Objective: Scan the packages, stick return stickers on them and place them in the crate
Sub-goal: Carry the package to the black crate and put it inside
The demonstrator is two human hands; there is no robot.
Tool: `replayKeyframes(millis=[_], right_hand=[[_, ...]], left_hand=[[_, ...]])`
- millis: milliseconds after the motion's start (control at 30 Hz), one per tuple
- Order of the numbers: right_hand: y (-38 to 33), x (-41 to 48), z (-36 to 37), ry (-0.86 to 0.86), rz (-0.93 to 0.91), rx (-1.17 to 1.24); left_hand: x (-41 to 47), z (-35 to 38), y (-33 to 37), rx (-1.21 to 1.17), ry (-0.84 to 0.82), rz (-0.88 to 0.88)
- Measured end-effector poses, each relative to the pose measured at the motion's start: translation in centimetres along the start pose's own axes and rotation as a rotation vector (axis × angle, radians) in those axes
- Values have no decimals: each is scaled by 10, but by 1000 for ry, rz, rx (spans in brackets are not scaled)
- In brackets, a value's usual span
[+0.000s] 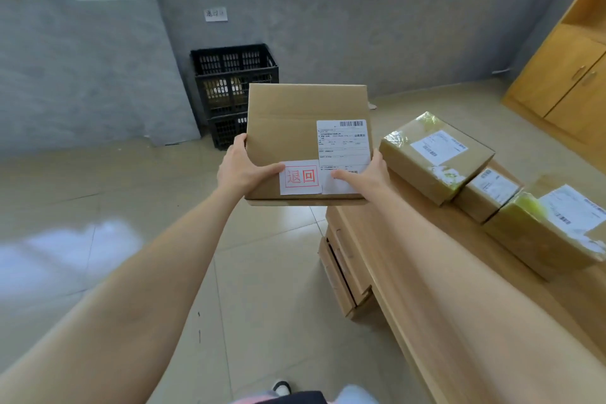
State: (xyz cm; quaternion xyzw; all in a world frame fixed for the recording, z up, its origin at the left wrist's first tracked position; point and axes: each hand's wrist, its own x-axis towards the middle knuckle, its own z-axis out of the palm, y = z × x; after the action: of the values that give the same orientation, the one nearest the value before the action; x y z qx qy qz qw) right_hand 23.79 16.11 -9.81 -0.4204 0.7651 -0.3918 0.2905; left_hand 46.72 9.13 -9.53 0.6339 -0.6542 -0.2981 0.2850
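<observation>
The cardboard box (295, 138) is held out in the air in front of the person, above the tiled floor (98, 193) and just off the near end of the counter (410, 256). Its top carries a shipping label (342, 147) and, beside that, a white return sticker (300, 177) with red characters, so the scanning and sticking steps look done for this one.

The left hand (241, 170) grips the box's left edge, thumb lying across the top and touching the sticker. The right hand (367, 174) grips the right edge, thumb resting on the lower part of the label. Both hands are curled round the box and carry it level.

The step in hand seems to be the carry to the crate. The black crate (234, 74) stands on another one against the grey wall, well apart from the box and beyond it. The next move calls for walking over and lowering the box through the open top.

On the counter to the right lie three more taped packages (436, 157), each labelled; I see no return sticker on them.
</observation>
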Motion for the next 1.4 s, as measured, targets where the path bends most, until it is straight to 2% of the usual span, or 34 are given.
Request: replayKeyframes(millis=[333,900,1167,1400], right_hand=[[-39,93,57,-73,-28,-59],[-149,330,151,-226,-157,13],[-182,399,217,-314,-155,-17],[-217,479,278,-305,-149,-33]], left_hand=[[96,-6,-28,9,83,-63],[317,-34,-25,34,291,-174],[400,-47,-58,57,291,-253],[512,-59,-91,47,260,-222]])
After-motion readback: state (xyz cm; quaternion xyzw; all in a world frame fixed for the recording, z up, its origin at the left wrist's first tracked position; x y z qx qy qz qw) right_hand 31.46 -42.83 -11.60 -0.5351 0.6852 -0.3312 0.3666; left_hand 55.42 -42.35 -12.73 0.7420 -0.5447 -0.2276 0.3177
